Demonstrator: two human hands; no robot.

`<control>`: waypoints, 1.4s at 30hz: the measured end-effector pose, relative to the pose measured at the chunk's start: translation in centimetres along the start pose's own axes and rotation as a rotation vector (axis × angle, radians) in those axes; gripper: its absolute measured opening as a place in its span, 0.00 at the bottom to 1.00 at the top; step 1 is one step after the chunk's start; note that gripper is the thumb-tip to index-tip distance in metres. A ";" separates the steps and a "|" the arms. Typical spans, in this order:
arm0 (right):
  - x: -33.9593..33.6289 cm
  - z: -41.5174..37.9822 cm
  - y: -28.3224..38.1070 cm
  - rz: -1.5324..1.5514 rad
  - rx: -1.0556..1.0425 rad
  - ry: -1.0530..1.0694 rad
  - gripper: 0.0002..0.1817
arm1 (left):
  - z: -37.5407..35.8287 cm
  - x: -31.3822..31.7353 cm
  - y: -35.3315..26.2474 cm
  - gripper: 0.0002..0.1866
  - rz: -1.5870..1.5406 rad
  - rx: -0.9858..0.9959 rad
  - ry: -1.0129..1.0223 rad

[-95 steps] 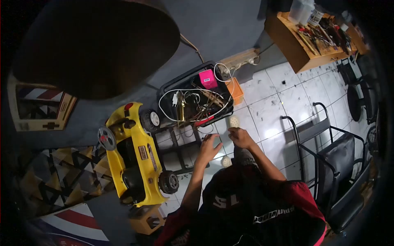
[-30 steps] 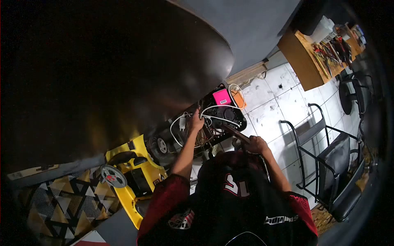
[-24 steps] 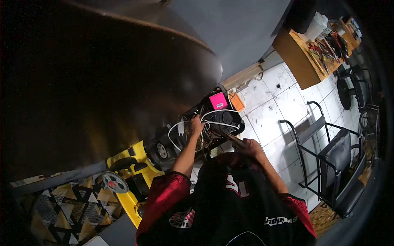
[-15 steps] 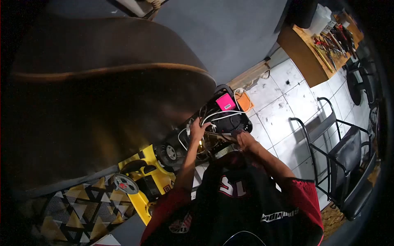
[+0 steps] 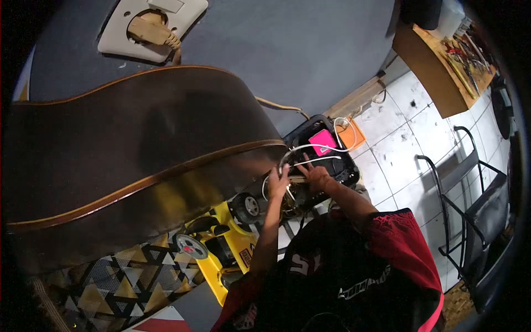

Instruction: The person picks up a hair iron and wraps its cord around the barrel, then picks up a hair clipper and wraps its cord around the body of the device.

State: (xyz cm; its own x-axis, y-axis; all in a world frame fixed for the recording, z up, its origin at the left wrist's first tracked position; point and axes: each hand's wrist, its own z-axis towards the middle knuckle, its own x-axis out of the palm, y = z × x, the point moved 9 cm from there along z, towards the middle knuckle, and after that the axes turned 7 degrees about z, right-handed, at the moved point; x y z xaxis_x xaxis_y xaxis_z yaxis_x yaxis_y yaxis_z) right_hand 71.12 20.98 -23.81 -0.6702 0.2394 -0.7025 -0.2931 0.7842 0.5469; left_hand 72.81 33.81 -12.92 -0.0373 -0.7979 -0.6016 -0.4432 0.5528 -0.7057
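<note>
Both hands are over a black, open tray-like shell (image 5: 318, 123) filled with tangled wires. My left hand (image 5: 278, 182) is closed around a white cable (image 5: 304, 147), which loops up and over to the right. Close beside it, my right hand (image 5: 316, 176) has its index and middle fingers stretched apart over the wires, with nothing visibly held. A second white cable length (image 5: 326, 158) runs just above its fingertips. Within the shell lies a bright pink box (image 5: 322, 141), and an orange square piece (image 5: 350, 137) sits at its outer edge. The lower wires are partly hidden by the hands.
A large dark brown curved body (image 5: 166, 116) with tan edging fills the left foreground. Under it are a black wheel (image 5: 246, 207) and a yellow toy car (image 5: 213, 260). A wall socket (image 5: 152, 27), a wooden table (image 5: 437, 72) with tools and a black chair (image 5: 475, 193) surround the spot.
The camera view has shifted, bringing the wall socket into sight. My right hand has moved closer to my left and spread its fingers; the white cable is raised in a different loop.
</note>
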 end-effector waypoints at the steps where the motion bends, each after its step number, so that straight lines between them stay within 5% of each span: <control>1: 0.4 0.4 -0.2 -0.007 -0.002 -0.002 0.57 | -0.6 0.2 -0.7 0.15 0.091 -0.054 0.064; 3: 0.3 0.9 -0.3 -0.020 -0.005 -0.005 0.59 | 0.8 1.4 2.4 0.21 0.326 0.030 0.098; 7: 2.9 2.4 -2.9 -0.027 0.008 -0.107 0.49 | 1.4 3.2 4.7 0.25 0.168 -0.023 0.121; 9: 2.5 1.2 -2.5 -0.144 -0.059 -0.438 0.37 | 1.8 3.2 4.7 0.32 0.227 -0.078 0.092; 13: 4.2 1.5 -4.2 0.129 0.171 0.060 0.41 | 2.8 3.2 6.8 0.32 -0.054 -0.288 0.104; 15: 2.2 -0.4 -3.9 0.315 0.031 -0.041 0.26 | 3.2 2.7 7.1 0.28 -0.056 -0.324 0.086; 18: -4.3 -5.2 -1.8 0.187 0.064 -0.134 0.20 | 3.9 2.7 8.0 0.27 -0.069 -0.287 0.003; 23: -8.2 -9.2 -2.5 0.131 0.072 -0.085 0.18 | 4.3 3.6 7.4 0.13 -0.202 -0.297 0.071; 31: -10.5 -15.5 -4.0 0.133 0.124 -0.023 0.26 | 1.5 0.5 1.2 0.15 -0.358 -0.204 0.445; 37: -15.2 -21.6 -1.6 0.463 -0.029 -0.241 0.27 | 2.6 0.3 4.8 0.11 -0.522 -0.128 0.324; 39: -14.8 -22.6 -2.2 0.523 -0.100 -0.312 0.27 | 4.7 3.2 7.6 0.23 -0.624 -0.058 0.226; 42: -19.2 -25.3 2.3 0.613 -0.124 -0.331 0.25 | 2.9 4.9 4.3 0.24 -0.520 0.081 0.164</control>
State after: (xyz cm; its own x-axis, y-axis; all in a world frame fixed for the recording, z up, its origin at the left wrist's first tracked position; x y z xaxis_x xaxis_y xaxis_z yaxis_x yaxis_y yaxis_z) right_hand 66.11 3.72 2.45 -0.5028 0.7939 -0.3419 -0.0180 0.3858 0.9224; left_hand 73.31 32.97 -19.97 0.0259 -0.9942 -0.1047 -0.3701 0.0878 -0.9249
